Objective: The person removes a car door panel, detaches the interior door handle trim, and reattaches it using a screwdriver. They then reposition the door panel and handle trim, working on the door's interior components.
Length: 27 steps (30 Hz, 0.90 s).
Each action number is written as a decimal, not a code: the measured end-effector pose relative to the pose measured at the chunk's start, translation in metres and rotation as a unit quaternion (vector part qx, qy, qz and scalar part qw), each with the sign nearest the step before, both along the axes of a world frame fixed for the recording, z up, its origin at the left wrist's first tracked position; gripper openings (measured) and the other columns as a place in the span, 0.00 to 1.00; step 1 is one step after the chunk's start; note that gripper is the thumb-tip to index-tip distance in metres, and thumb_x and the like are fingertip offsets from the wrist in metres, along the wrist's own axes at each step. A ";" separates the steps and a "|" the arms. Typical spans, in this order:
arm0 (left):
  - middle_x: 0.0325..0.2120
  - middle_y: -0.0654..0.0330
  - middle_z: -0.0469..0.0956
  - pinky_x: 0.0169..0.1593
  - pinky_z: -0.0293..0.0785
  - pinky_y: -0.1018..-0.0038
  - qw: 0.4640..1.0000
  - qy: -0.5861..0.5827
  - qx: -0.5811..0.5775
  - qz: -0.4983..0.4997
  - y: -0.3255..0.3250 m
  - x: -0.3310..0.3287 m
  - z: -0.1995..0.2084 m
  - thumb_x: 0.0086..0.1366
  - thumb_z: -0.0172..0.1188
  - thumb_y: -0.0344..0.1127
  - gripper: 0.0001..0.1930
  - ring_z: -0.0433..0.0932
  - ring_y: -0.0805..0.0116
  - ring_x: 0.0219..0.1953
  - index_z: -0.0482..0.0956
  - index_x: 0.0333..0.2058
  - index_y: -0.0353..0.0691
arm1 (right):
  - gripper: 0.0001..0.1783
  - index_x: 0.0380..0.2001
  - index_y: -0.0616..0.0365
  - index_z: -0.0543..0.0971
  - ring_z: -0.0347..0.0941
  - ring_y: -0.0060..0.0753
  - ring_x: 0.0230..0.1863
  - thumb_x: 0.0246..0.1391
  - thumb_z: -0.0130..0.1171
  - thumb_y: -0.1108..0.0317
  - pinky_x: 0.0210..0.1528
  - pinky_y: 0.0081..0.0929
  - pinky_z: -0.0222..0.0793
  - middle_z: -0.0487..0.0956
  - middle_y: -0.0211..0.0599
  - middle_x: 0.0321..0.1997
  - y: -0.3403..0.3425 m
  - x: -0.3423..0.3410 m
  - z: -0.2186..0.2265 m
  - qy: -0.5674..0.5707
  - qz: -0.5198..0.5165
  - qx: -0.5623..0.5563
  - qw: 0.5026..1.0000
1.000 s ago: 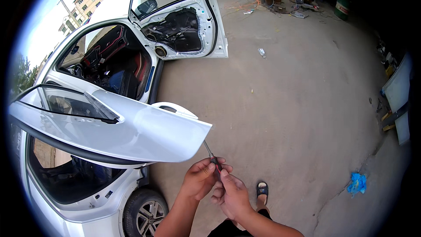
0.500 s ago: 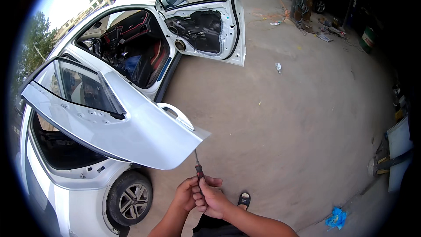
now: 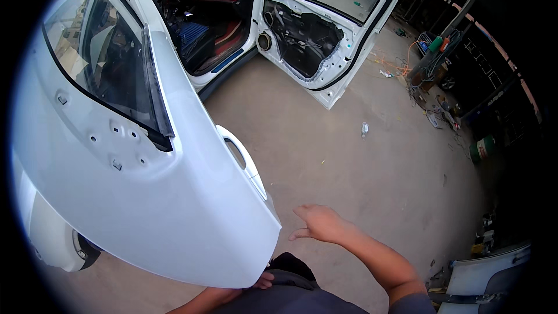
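Note:
A white rear car door (image 3: 192, 215) stands swung open in front of me, with its outside handle (image 3: 243, 160) on the side facing the floor. My left hand (image 3: 265, 281) is at the door's near lower edge, its fingers curled and partly hidden by the panel. What it holds, if anything, cannot be made out. To the right of the door, my right hand (image 3: 319, 222) is in the air, thumb and fingers apart and pointing toward the door edge. Nothing shows in it. No screwdriver is clearly visible.
Ahead, the front door (image 3: 334, 90) stands open with its inner panel off, beside the blue-covered seat (image 3: 195, 38). A plastic bottle (image 3: 365, 130) lies on the floor. A green drum (image 3: 482, 149) and a hose-hung post (image 3: 444, 40) stand at right; another panel (image 3: 479, 276) lies lower right.
Both hands held a screwdriver together below the door corner; now they are apart. The right hand has let go and moved up and right. The door looms larger, and the view has shifted.

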<state>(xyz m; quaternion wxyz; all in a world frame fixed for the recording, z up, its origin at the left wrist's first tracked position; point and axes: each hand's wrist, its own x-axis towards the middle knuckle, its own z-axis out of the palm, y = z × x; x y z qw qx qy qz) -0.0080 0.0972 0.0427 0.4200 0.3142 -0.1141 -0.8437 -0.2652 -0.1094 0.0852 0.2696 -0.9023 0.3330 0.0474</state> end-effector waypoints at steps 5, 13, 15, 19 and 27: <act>0.32 0.51 0.81 0.39 0.78 0.64 0.998 -0.041 0.019 0.051 -0.002 -0.010 0.018 0.73 0.52 0.50 0.18 0.81 0.55 0.34 0.76 0.45 0.41 | 0.39 0.44 0.60 0.71 0.68 0.48 0.56 0.40 0.71 0.40 0.77 0.55 0.47 0.70 0.42 0.42 -0.126 0.086 0.052 -0.064 0.298 -0.249 0.919; 0.29 0.53 0.80 0.30 0.74 0.70 0.934 0.114 0.077 0.330 0.030 -0.052 -0.005 0.72 0.53 0.49 0.17 0.78 0.61 0.28 0.76 0.45 0.41 | 0.39 0.43 0.64 0.74 0.69 0.48 0.54 0.48 0.63 0.34 0.70 0.45 0.58 0.75 0.45 0.45 -0.200 0.177 0.022 -0.196 0.597 -0.140 0.765; 0.29 0.54 0.80 0.28 0.73 0.72 0.873 0.193 0.083 0.441 0.038 -0.073 -0.012 0.72 0.53 0.48 0.17 0.78 0.62 0.26 0.76 0.45 0.41 | 0.39 0.41 0.64 0.75 0.70 0.48 0.52 0.49 0.62 0.33 0.64 0.43 0.62 0.76 0.45 0.44 -0.201 0.189 0.009 -0.228 0.620 -0.119 0.741; 0.28 0.55 0.80 0.25 0.70 0.75 0.821 -0.206 0.084 0.526 0.042 -0.114 -0.027 0.67 0.57 0.38 0.11 0.75 0.66 0.22 0.77 0.44 0.39 | 0.38 0.37 0.63 0.77 0.73 0.48 0.45 0.48 0.62 0.33 0.56 0.40 0.66 0.78 0.44 0.38 -0.201 0.190 -0.008 -0.272 0.618 -0.093 0.731; 0.22 0.51 0.81 0.25 0.70 0.74 0.484 -0.750 0.021 0.449 -0.021 -0.148 0.015 0.56 0.67 0.25 0.06 0.76 0.66 0.19 0.82 0.33 0.31 | 0.37 0.32 0.63 0.79 0.75 0.50 0.41 0.46 0.64 0.32 0.54 0.41 0.66 0.79 0.45 0.33 -0.199 0.188 -0.011 -0.292 0.601 -0.090 0.739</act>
